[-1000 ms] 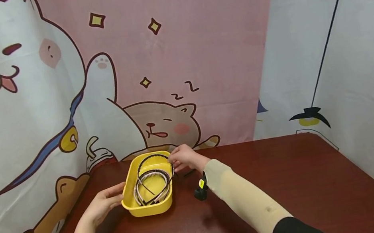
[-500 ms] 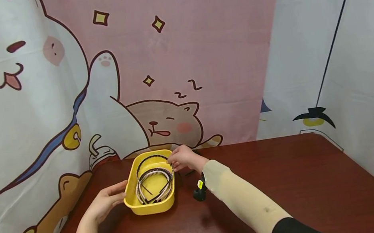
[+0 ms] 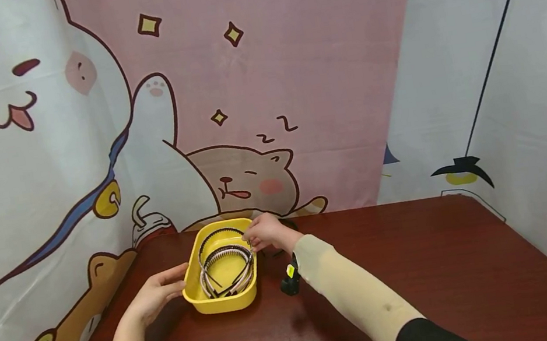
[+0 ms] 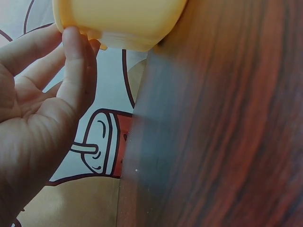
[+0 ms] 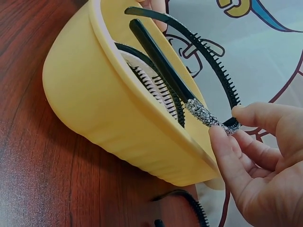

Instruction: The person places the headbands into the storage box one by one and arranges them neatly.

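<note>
A yellow plastic basket point(image 3: 224, 304) stands on the table with several toothed headbands point(image 3: 244, 284) inside, black and pale ones overlapping. My left hand point(image 3: 151, 297) holds the basket's left rim, thumb against the outer wall point(image 4: 118, 23) in the left wrist view. At the opposite rim, my right hand point(image 3: 267, 233) pinches a black headband point(image 5: 203, 112) by its silver glittery band between thumb and fingers. This headband is tilted over the basket, its two ends point(image 5: 142, 33) reaching inside. Beneath the right hand, another black toothed headband point(image 5: 191, 201) lies on the table beside the basket, partly cut off.
The dark red wooden table point(image 3: 417, 278) extends to the right and toward me. Cartoon-printed cloth point(image 3: 303, 83) hangs behind its far edge and along both sides. Small black wrist cameras point(image 3: 290, 279) sit on both wrists.
My right hand has shifted slightly left, toward the basket, with the glittery headband. My left hand stays at the rim, and the head view has turned a little left.
</note>
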Tool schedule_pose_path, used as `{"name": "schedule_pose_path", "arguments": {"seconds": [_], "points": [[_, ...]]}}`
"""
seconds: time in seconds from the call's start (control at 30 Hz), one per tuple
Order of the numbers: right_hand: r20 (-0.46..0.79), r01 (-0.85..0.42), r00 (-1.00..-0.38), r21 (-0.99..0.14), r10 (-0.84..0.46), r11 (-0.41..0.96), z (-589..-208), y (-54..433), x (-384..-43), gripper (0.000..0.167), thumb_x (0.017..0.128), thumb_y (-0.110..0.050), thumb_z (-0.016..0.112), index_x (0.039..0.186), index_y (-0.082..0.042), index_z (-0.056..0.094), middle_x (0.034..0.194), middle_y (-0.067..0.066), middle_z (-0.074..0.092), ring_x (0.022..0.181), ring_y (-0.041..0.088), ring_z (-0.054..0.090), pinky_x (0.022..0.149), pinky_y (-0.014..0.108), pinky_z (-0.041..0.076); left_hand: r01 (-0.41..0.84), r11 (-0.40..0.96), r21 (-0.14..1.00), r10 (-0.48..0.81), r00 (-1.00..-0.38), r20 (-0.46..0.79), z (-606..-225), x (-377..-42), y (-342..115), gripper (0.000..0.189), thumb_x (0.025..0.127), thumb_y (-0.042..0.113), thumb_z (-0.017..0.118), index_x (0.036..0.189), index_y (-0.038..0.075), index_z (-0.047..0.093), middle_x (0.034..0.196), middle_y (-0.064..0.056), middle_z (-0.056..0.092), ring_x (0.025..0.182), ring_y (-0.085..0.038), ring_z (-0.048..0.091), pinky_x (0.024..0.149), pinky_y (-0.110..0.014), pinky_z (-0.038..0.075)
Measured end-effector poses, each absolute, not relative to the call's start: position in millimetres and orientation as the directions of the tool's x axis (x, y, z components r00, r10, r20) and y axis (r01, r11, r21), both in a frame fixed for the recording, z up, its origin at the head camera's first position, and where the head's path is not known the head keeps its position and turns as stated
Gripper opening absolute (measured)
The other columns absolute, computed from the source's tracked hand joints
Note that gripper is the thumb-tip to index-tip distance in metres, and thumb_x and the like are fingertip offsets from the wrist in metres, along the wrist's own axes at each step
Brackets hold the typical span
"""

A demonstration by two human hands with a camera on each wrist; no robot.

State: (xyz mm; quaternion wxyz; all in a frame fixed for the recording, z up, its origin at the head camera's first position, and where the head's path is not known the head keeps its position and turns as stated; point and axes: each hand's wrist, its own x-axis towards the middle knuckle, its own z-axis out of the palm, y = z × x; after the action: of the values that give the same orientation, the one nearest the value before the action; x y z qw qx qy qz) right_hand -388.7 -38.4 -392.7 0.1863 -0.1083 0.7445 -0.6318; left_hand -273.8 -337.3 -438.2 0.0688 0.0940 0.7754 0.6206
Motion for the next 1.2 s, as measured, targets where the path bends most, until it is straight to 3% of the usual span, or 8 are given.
{"name": "schedule_pose_path", "arguments": {"seconds": [0.33, 0.57, 1.03, 1.2], "points": [[-0.128, 0.067, -0.922, -0.982, -0.366, 0.175, -391.8, -42.0, -384.6, 0.012, 0.081, 0.002, 0.071, 0.091, 0.007, 0.066, 0.076, 0.01, 0.059, 0.058, 0.017, 0.055, 0.06, 0.035, 0.057, 0.064, 0.218, 0.974, 0.226, -0.974, 0.014, -438.4, -274.5, -337.2, 0.055, 0.095, 0.003, 0.057, 0.144, -0.011, 0.036, 0.144, -0.031, 0.038, 0.118, -0.033, 0.056, 0.089, -0.028, 0.05], [-0.115, 0.041, -0.928, -0.977, -0.354, 0.208, -395.1, -43.5, -381.5, 0.01, 0.081, 0.002, 0.071, 0.089, 0.006, 0.065, 0.075, 0.008, 0.055, 0.06, 0.017, 0.054, 0.068, 0.042, 0.058, 0.054, 0.215, 0.975, 0.226, -0.974, 0.004, -437.9, -274.0, -337.1, 0.054, 0.095, 0.002, 0.056, 0.144, -0.011, 0.035, 0.144, -0.031, 0.038, 0.119, -0.035, 0.054, 0.089, -0.029, 0.05], [-0.081, -0.006, -0.946, -0.964, -0.314, 0.265, -399.3, -49.0, -379.2, 0.006, 0.081, 0.001, 0.071, 0.082, 0.004, 0.066, 0.072, 0.007, 0.055, 0.057, 0.017, 0.055, 0.057, 0.034, 0.057, 0.047, 0.218, 0.975, 0.215, -0.977, -0.001, -437.3, -272.9, -336.4, 0.054, 0.095, 0.003, 0.057, 0.144, -0.01, 0.036, 0.143, -0.031, 0.04, 0.119, -0.035, 0.054, 0.09, -0.029, 0.05], [-0.049, -0.039, -0.953, -0.959, -0.3, 0.28, -401.1, -51.2, -379.0, 0.006, 0.08, 0.001, 0.071, 0.079, 0.004, 0.066, 0.081, 0.009, 0.058, 0.064, 0.019, 0.057, 0.056, 0.033, 0.057, 0.045, 0.208, 0.977, 0.212, -0.977, -0.001, -439.0, -274.5, -336.3, 0.054, 0.095, 0.002, 0.056, 0.144, -0.01, 0.036, 0.143, -0.03, 0.04, 0.118, -0.034, 0.055, 0.089, -0.029, 0.05]]}}
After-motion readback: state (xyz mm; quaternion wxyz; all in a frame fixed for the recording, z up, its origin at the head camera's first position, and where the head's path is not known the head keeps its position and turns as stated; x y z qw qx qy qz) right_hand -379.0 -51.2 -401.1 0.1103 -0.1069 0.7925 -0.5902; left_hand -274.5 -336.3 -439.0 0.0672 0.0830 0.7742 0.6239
